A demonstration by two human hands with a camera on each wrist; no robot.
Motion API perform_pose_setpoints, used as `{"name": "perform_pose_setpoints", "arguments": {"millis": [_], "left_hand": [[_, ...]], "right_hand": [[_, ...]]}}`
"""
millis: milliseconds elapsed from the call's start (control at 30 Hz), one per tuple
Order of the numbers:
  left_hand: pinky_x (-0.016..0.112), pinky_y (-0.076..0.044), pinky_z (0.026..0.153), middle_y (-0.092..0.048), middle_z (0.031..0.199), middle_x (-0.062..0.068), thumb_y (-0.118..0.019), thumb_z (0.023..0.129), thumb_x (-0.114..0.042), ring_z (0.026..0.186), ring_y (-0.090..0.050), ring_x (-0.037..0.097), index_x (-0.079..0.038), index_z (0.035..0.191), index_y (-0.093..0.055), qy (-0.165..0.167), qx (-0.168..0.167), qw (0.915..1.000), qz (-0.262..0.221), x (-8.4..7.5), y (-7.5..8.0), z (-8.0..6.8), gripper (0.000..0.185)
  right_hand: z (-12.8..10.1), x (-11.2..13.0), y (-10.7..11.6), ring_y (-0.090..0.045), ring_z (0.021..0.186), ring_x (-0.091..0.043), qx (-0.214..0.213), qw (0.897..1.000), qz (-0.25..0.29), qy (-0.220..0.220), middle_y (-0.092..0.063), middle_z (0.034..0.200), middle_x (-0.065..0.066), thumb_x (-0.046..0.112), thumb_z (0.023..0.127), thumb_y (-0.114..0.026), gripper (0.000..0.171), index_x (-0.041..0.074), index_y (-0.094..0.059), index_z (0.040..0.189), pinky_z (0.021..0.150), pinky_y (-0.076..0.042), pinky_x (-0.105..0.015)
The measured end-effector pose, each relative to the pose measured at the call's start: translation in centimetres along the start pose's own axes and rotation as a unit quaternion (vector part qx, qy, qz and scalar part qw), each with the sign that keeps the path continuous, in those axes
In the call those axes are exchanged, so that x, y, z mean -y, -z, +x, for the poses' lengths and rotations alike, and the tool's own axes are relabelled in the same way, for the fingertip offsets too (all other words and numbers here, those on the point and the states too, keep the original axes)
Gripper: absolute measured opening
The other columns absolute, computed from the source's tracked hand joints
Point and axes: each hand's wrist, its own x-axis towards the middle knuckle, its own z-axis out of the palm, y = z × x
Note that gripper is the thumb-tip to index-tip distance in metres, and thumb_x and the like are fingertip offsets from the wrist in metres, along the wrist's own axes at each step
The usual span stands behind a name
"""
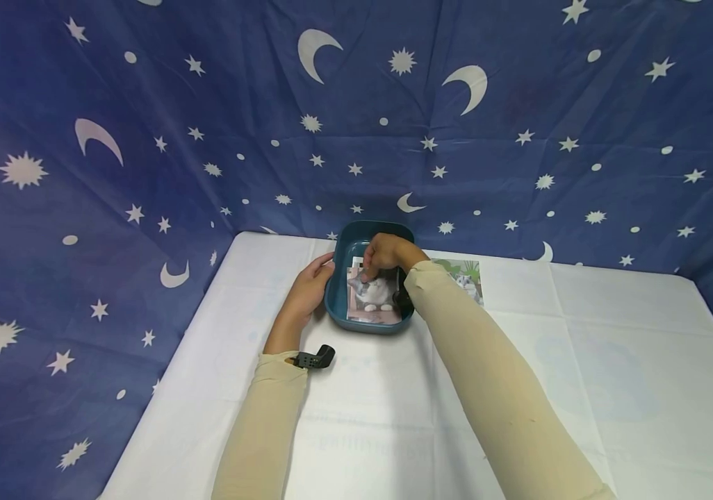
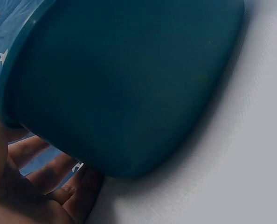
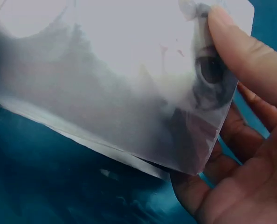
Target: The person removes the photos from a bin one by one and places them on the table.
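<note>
A dark teal plastic basin stands on the white cloth. The left hand rests against its left side; in the left wrist view the fingers touch the outer wall below the rim. Inside the basin, the right hand pinches a glossy photo card of a grey and white cat. In the right wrist view the thumb lies on the card's face, with the other fingers behind it. A second pale edge shows under that card, so more than one sheet may be there.
Another picture card with a cat and greenery lies right of the basin, partly hidden by the right sleeve. A white cloth covers the table. Blue star-and-moon fabric hangs behind and at the left.
</note>
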Motion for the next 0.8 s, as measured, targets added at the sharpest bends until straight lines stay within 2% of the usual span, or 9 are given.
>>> {"name": "perform_pose_setpoints", "arguments": {"millis": [267,367,567,667,800], "left_hand": [[0.046,-0.034,0.121,-0.056,0.15,0.008,-0.051,0.107,-0.04,0.141,-0.049,0.025,-0.025,0.15,-0.052,0.004,0.003,1.0,0.003,-0.1,0.0,0.0,0.046],[0.046,-0.035,0.121,-0.057,0.149,0.008,-0.051,0.107,-0.039,0.14,-0.05,0.025,-0.025,0.15,-0.051,0.004,0.001,1.0,0.003,0.0,0.1,0.0,0.046],[0.046,-0.036,0.12,-0.057,0.149,0.008,-0.05,0.107,-0.039,0.139,-0.051,0.026,-0.025,0.151,-0.051,0.006,0.008,0.9999,0.003,0.1,0.2,0.0,0.046],[0.046,-0.035,0.121,-0.056,0.15,0.008,-0.05,0.107,-0.04,0.14,-0.05,0.025,-0.025,0.151,-0.05,0.008,0.01,0.9999,0.003,0.0,0.2,-0.1,0.047],[0.046,-0.036,0.12,-0.057,0.149,0.008,-0.049,0.107,-0.04,0.139,-0.051,0.025,-0.025,0.151,-0.05,0.006,0.011,0.9999,-0.001,-0.1,0.3,0.0,0.047]], "right_hand": [[0.0,0.5,0.5,-0.062,0.102,-0.018,-0.022,1.0,-0.013,0.0,-0.077,0.096,0.005,0.031,0.082,-0.088,0.013,0.02,-0.083,0.087,0.096,-0.053,-0.036],[-0.1,0.6,0.6,-0.062,0.102,-0.018,-0.028,0.999,-0.014,0.018,-0.077,0.094,0.005,0.031,0.081,-0.088,0.013,0.021,-0.083,0.087,0.094,-0.053,-0.036],[-0.6,0.5,0.6,-0.059,0.091,-0.018,-0.029,0.998,-0.023,0.051,-0.073,0.088,0.006,0.029,0.084,-0.086,0.011,0.019,-0.081,0.086,0.081,-0.05,-0.031],[-0.9,0.5,0.8,-0.056,0.088,-0.019,-0.04,0.997,-0.024,0.061,-0.07,0.091,0.003,0.029,0.085,-0.085,0.012,0.019,-0.078,0.087,0.077,-0.047,-0.031],[-1.1,0.7,1.1,-0.055,0.092,-0.022,-0.066,0.995,-0.02,0.071,-0.068,0.101,0.0,0.031,0.085,-0.085,0.015,0.019,-0.076,0.089,0.08,-0.045,-0.032]]}}
